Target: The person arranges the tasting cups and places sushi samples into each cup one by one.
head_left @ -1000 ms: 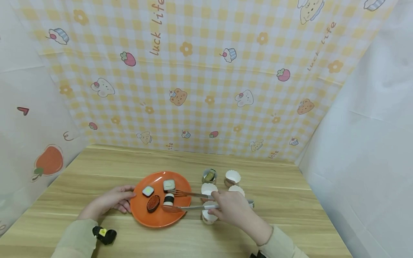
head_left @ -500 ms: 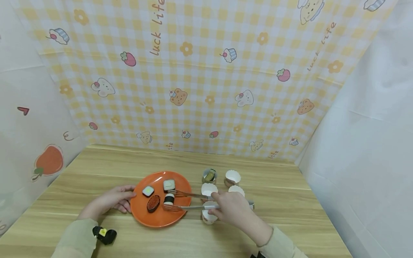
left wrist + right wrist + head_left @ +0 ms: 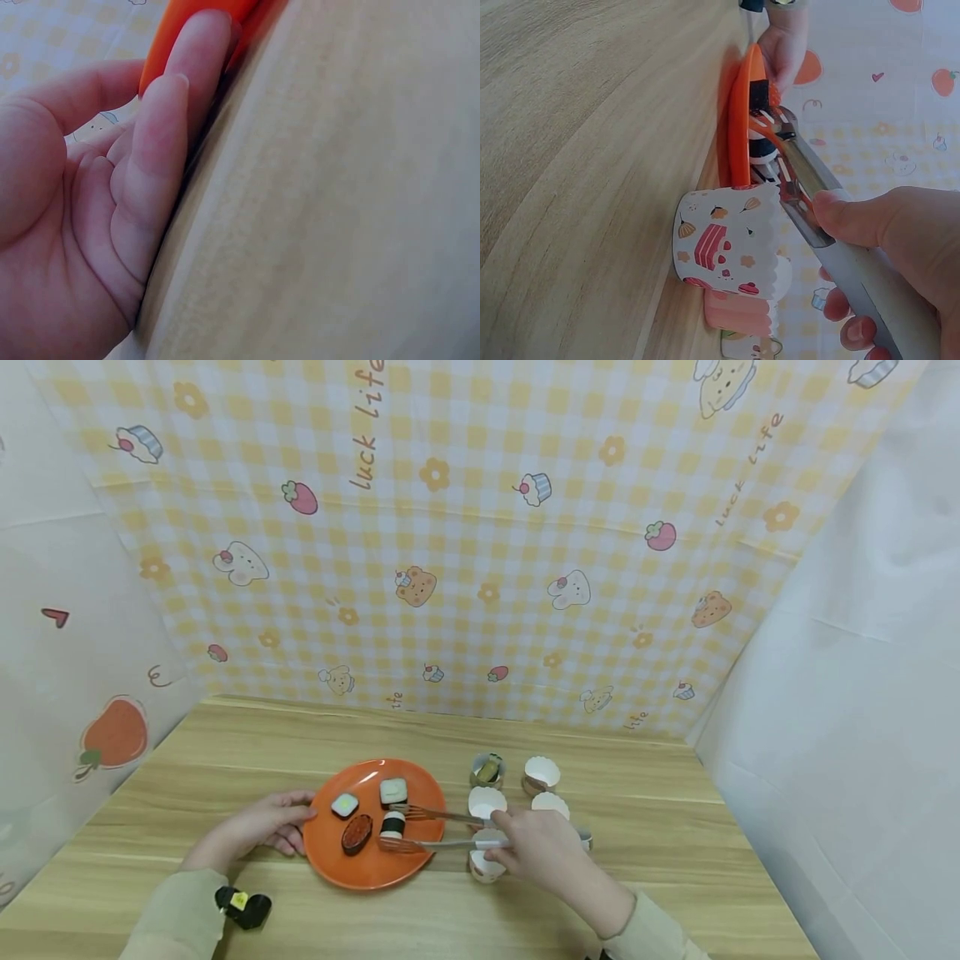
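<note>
My left hand (image 3: 266, 822) holds the left rim of an orange plate (image 3: 367, 875); the left wrist view shows thumb and fingers (image 3: 154, 142) at its edge. My right hand (image 3: 546, 852) grips metal tongs (image 3: 452, 843), thumb on one arm and fingers round the other. The fork-like tong tips lie either side of a white sushi roll with a black band (image 3: 392, 825); firm contact is hard to tell. Also on the plate are a dark oval sushi with an orange-red top (image 3: 357, 834), a small square roll with a yellow-green centre (image 3: 345, 805) and a larger pale square piece (image 3: 393, 791).
Several paper baking cups stand right of the plate. A green item sits in the back left cup (image 3: 488, 772); another cup (image 3: 541, 774) stands beside it. The nearest cup (image 3: 724, 238) is below the tongs. A patterned cloth (image 3: 480, 543) hangs behind the wooden table (image 3: 637, 877).
</note>
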`<state>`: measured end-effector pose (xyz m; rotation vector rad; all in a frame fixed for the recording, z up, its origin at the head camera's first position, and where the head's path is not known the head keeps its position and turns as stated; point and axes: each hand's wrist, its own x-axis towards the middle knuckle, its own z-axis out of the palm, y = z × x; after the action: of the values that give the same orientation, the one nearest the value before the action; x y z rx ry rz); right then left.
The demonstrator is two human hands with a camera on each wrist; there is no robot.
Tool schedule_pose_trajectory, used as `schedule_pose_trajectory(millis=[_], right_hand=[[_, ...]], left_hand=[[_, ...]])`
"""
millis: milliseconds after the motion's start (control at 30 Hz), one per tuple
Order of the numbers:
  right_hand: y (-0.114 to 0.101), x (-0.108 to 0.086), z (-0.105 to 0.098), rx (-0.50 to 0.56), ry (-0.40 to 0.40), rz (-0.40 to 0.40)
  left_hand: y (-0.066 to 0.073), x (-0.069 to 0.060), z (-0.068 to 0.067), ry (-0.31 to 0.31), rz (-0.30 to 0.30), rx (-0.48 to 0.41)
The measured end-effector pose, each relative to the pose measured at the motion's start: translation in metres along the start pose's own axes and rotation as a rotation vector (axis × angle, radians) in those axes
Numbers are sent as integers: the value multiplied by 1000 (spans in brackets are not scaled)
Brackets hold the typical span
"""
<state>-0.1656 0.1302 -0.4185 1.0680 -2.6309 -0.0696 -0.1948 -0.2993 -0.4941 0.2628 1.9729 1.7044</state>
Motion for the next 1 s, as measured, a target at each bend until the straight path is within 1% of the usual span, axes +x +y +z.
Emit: schedule_pose_trajectory(millis=[500,1000], right_hand=[[0,-2,0,9,14,-2],[4,-6,-5,41,73,-5]], left_hand=[[0,0,0,2,-5,0],[1,-1,1,-2,-7,-4]])
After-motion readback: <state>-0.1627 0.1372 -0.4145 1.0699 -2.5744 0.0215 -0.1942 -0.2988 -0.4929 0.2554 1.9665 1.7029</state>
